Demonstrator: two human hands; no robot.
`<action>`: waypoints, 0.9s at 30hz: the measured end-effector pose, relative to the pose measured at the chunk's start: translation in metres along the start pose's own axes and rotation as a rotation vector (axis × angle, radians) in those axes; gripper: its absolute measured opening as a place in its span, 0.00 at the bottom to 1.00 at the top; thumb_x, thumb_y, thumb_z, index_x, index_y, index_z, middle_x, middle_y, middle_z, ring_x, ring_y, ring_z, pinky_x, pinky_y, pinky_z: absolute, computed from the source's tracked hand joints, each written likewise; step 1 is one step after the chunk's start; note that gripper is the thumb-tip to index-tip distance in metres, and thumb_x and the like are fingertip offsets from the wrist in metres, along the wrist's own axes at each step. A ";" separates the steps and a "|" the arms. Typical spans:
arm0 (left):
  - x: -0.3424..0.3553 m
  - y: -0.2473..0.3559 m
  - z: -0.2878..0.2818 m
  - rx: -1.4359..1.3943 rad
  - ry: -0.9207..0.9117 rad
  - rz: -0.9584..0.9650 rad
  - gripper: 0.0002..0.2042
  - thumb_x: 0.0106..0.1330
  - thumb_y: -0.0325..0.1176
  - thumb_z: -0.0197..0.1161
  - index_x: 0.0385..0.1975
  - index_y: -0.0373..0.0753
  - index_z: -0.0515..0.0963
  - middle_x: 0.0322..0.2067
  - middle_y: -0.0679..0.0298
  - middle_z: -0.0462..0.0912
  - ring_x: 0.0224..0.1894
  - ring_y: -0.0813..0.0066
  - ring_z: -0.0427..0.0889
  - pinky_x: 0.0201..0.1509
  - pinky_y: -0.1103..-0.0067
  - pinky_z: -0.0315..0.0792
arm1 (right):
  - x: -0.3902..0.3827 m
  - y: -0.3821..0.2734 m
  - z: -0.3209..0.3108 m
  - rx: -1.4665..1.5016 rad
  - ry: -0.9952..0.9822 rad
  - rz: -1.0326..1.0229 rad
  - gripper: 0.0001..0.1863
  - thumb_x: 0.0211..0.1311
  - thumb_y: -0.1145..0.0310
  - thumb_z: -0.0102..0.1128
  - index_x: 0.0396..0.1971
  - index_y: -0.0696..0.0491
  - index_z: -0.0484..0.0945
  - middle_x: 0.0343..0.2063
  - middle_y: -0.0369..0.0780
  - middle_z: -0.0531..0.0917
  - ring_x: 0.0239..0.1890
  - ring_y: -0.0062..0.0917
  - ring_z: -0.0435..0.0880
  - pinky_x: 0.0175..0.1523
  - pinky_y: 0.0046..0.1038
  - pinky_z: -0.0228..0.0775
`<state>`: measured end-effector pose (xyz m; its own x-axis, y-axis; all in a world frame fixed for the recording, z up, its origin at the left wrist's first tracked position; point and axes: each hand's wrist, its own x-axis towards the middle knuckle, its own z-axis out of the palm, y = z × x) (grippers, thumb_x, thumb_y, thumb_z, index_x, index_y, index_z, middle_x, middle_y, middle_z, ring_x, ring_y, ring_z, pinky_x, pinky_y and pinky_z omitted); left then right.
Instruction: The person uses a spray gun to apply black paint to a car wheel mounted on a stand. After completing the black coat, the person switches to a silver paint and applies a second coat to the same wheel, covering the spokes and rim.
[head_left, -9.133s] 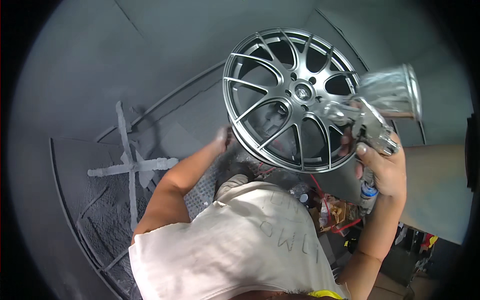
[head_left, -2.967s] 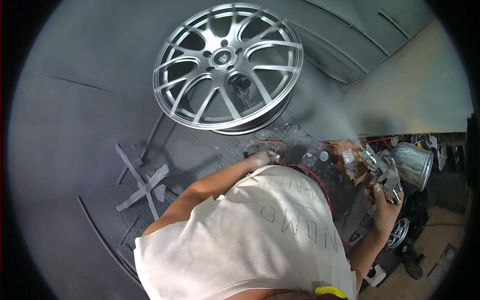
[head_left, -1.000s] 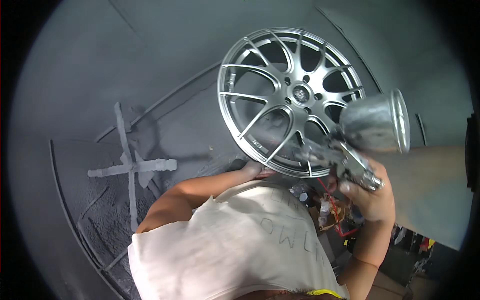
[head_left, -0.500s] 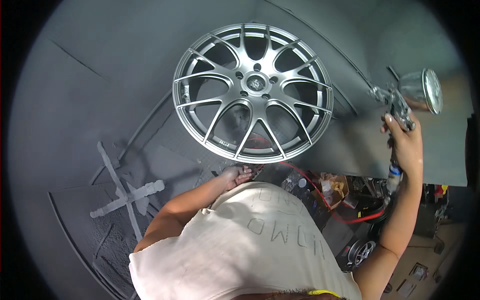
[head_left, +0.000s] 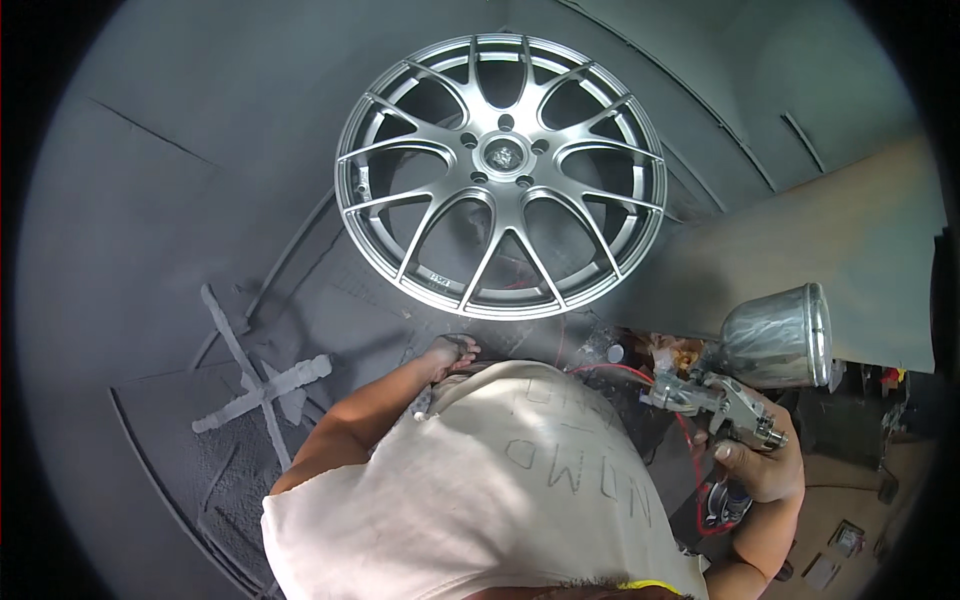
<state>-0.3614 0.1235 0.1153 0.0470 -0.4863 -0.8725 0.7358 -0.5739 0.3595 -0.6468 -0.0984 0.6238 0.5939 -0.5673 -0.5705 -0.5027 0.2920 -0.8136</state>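
Observation:
A silver multi-spoke car wheel rim (head_left: pixel 510 205) lies face up in front of me, its centre cap and bolt holes showing. My right hand (head_left: pixel 763 455) grips a spray gun (head_left: pixel 735 410), low at the right and apart from the rim. A metal paint cup (head_left: pixel 770 340) sits on the gun, and the nozzle points left. Below the rim's near edge, beside my shirt, is my left hand (head_left: pixel 454 355). Its fingers are curled in, and what they hold, if anything, is hidden. The support beneath the rim is mostly hidden too.
A red hose (head_left: pixel 612 368) runs behind the gun. Grey-coated walls surround the rim, with a tan panel (head_left: pixel 850 250) at right. At left stands a cross-shaped stand (head_left: pixel 265 390) caked in grey. Cluttered items (head_left: pixel 675 352) and a floor lie at lower right.
My right hand has brought the spray gun down and left, from beside the rim to near my body. My left hand has shifted slightly left. The rim appears slightly higher and farther left.

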 end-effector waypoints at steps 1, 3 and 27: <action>-0.004 0.001 -0.001 0.003 0.011 0.007 0.10 0.67 0.19 0.52 0.46 0.34 0.73 0.42 0.56 0.83 0.31 0.77 0.81 0.30 0.85 0.78 | 0.006 0.003 -0.001 -0.030 0.036 -0.064 0.37 0.50 0.65 0.73 0.60 0.63 0.69 0.31 0.38 0.83 0.28 0.18 0.80 0.28 0.16 0.68; -0.008 0.007 0.003 0.011 0.026 0.019 0.11 0.67 0.18 0.52 0.47 0.33 0.73 0.41 0.56 0.84 0.31 0.77 0.81 0.31 0.85 0.78 | 0.019 0.007 -0.004 -0.100 0.117 -0.199 0.36 0.51 0.66 0.72 0.60 0.62 0.69 0.32 0.37 0.83 0.28 0.17 0.79 0.28 0.16 0.67; 0.021 -0.006 -0.088 0.922 0.289 0.388 0.07 0.60 0.33 0.61 0.33 0.38 0.83 0.33 0.51 0.85 0.34 0.58 0.83 0.42 0.68 0.77 | 0.082 0.003 0.032 0.011 -0.293 -0.332 0.39 0.53 0.71 0.67 0.65 0.64 0.63 0.38 0.44 0.83 0.37 0.22 0.81 0.34 0.20 0.74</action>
<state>-0.3053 0.1741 0.0655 0.4197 -0.6386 -0.6450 -0.1606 -0.7516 0.6397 -0.5793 -0.1196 0.5713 0.8758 -0.3898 -0.2847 -0.2492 0.1401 -0.9583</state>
